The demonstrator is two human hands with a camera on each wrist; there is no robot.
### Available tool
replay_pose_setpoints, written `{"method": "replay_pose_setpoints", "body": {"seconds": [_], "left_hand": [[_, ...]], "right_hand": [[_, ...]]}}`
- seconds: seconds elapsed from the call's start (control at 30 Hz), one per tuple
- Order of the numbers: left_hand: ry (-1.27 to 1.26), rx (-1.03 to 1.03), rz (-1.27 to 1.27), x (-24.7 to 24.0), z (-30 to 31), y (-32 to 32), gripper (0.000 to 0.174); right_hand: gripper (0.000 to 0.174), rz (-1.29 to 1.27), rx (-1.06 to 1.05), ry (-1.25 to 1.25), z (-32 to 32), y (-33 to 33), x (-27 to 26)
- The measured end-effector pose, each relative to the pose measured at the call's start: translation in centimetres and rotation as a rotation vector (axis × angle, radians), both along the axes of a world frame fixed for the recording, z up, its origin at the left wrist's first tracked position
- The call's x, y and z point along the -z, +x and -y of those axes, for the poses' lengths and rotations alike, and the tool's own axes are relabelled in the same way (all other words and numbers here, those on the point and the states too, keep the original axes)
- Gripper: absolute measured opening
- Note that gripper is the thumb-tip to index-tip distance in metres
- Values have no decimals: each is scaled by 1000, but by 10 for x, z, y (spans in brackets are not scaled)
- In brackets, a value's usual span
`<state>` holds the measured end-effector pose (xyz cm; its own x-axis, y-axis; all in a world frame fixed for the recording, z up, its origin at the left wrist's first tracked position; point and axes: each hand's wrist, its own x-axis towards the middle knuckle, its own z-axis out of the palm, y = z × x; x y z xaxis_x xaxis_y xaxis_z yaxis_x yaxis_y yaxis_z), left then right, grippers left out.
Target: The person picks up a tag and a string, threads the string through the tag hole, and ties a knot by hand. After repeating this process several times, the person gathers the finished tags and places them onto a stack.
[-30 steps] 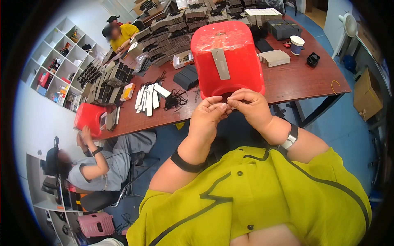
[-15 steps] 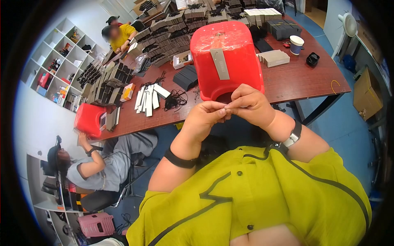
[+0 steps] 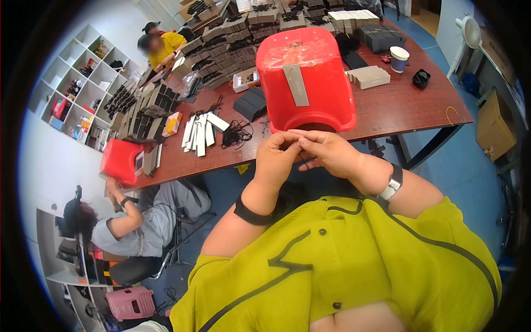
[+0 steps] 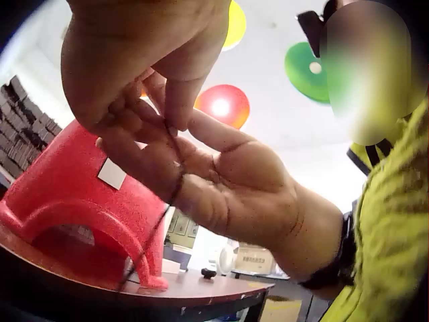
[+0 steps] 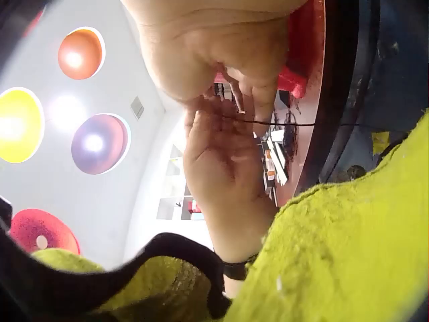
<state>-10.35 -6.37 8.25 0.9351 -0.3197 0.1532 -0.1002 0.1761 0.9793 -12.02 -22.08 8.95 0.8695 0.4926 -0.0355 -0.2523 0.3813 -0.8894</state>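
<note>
A thin black cord (image 4: pixel 153 228) runs between my hands and dangles below them in the left wrist view. My left hand (image 3: pixel 278 156) pinches it with thumb and fingertips. Opposite, my right hand (image 3: pixel 334 156) has thumb and forefinger together at the left fingertips, with the cord crossing its fingers; its lower fingers are more extended. In the right wrist view the cord (image 5: pixel 295 124) stretches sideways from between the hands. Both hands are in front of the table edge, just below a red plastic stool (image 3: pixel 310 102) that bears a grey strip (image 3: pixel 296 86).
On the brown table (image 3: pixel 398 108) lie white strips (image 3: pixel 200 133), a tangle of black cords (image 3: pixel 238 134) and dark grey cards (image 3: pixel 250 105). Stacks of tagged cards (image 3: pixel 232 50) fill the back. A paper cup (image 3: pixel 399 60) stands right. Another person (image 3: pixel 130 227) sits at left.
My right hand has lowered and turned, its lower fingers spreading out under the left fingertips. The hands stay together in front of the stool, which has not moved.
</note>
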Motion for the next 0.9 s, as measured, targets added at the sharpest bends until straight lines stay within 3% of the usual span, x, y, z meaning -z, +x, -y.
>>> {"method": "replay_pose_setpoints", "body": {"seconds": [0.1, 0.17, 0.2, 0.27, 0.3, 0.37, 0.57, 0.8, 0.9], "left_hand": [[177, -110, 171, 15, -2, 5, 9], [354, -252, 507, 24, -4, 11, 9], [354, -251, 507, 27, -3, 12, 9], [-45, -69, 147, 31, -1, 12, 10], [-44, -68, 145, 27, 0, 11, 10], [-264, 65, -200, 16, -1, 7, 11], [-450, 89, -476, 20, 0, 9, 9], [-454, 95, -548, 13, -3, 5, 10], [-484, 132, -356, 13, -3, 6, 10]], "right_hand": [[33, -66, 47, -17, 1, 5, 10], [29, -62, 92, -18, 3, 7, 16], [26, -128, 102, 5, 4, 7, 15], [23, -194, 114, 29, 5, 6, 12], [21, -233, 116, 75, 4, 6, 10], [20, -274, 121, 122, 5, 6, 11], [19, -252, 81, 149, 5, 10, 18], [14, -131, 190, 30, 1, 1, 8], [15, -88, 234, 2, 1, 2, 9]]}}
